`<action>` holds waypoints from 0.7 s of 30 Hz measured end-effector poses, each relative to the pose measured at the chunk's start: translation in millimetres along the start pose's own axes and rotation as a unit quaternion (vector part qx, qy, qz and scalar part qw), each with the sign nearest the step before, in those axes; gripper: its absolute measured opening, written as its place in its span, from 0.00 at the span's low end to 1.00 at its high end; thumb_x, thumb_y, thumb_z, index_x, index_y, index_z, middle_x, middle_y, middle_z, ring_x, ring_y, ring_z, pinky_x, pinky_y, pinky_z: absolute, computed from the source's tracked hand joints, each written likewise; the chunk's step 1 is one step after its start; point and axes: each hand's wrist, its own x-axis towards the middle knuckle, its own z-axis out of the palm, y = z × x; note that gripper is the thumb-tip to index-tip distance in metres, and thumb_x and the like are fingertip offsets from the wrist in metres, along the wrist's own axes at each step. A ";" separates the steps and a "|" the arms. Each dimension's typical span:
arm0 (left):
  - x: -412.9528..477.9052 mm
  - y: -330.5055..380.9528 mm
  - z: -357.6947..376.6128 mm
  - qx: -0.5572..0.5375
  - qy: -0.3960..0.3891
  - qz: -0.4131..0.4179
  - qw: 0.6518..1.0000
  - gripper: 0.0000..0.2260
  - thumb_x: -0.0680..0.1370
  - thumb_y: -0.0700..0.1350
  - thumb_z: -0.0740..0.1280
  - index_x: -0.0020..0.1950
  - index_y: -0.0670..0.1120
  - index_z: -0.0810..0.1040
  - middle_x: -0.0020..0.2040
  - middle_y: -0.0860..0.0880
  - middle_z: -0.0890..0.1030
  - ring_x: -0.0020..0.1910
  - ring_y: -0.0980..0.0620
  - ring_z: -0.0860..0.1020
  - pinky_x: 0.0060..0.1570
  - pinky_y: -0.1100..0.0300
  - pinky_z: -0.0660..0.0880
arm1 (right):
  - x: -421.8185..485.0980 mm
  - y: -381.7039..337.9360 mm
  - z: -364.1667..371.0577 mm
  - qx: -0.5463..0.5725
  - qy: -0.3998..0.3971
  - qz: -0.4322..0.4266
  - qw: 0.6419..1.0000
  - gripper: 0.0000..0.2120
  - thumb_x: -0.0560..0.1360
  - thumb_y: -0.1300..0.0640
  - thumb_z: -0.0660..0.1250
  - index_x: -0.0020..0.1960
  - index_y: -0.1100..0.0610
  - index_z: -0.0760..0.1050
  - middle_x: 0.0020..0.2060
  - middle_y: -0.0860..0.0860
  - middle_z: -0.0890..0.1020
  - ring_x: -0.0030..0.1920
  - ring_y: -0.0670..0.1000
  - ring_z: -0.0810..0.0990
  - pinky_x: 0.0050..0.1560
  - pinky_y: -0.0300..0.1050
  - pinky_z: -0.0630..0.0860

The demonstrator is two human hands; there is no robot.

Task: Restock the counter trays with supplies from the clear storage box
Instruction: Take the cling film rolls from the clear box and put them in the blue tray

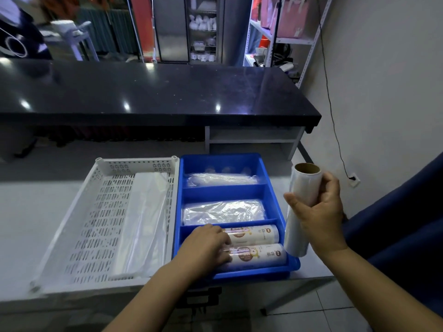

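Left hand [206, 245]: fingers rest loosely on two printed rolls [254, 234], blue tray [215, 160], near compartment. Right hand [321, 212]: fingers grip cling-film roll [306, 185], upright beside tray. Advice: shift printed rolls aside, lay film flat, parallel.

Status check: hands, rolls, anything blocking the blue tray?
Left hand rests on two labelled rolls, near compartment of blue tray. Right hand grips cling film roll, just outside tray's right edge. Near compartment looks full.
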 end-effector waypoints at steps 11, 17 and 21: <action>-49.7 -44.8 -57.4 0.009 0.194 -0.149 0.970 0.10 0.75 0.49 0.66 0.56 0.51 0.78 0.53 0.54 0.81 0.52 0.53 0.77 0.53 0.58 0.70 | -13.8 10.8 61.8 -0.377 -0.371 -0.166 0.832 0.35 0.70 0.41 0.69 0.72 0.46 0.57 0.62 0.49 0.74 0.58 0.51 0.73 0.55 0.46 0.71; -67.5 -50.4 -53.3 -0.015 0.199 -0.189 0.961 0.10 0.76 0.49 0.65 0.56 0.53 0.78 0.52 0.56 0.81 0.52 0.56 0.76 0.51 0.61 0.71 | -23.3 27.9 85.9 -0.430 -0.465 -0.214 0.744 0.34 0.72 0.42 0.65 0.73 0.51 0.56 0.59 0.54 0.73 0.56 0.57 0.73 0.54 0.50 0.68; -69.3 -46.4 -46.7 -0.037 0.181 -0.201 0.962 0.11 0.75 0.51 0.65 0.57 0.54 0.77 0.52 0.58 0.80 0.52 0.59 0.75 0.49 0.64 0.70 | -28.2 36.9 83.9 -0.431 -0.485 -0.239 0.722 0.34 0.74 0.42 0.63 0.74 0.51 0.53 0.61 0.53 0.72 0.58 0.55 0.70 0.58 0.49 0.67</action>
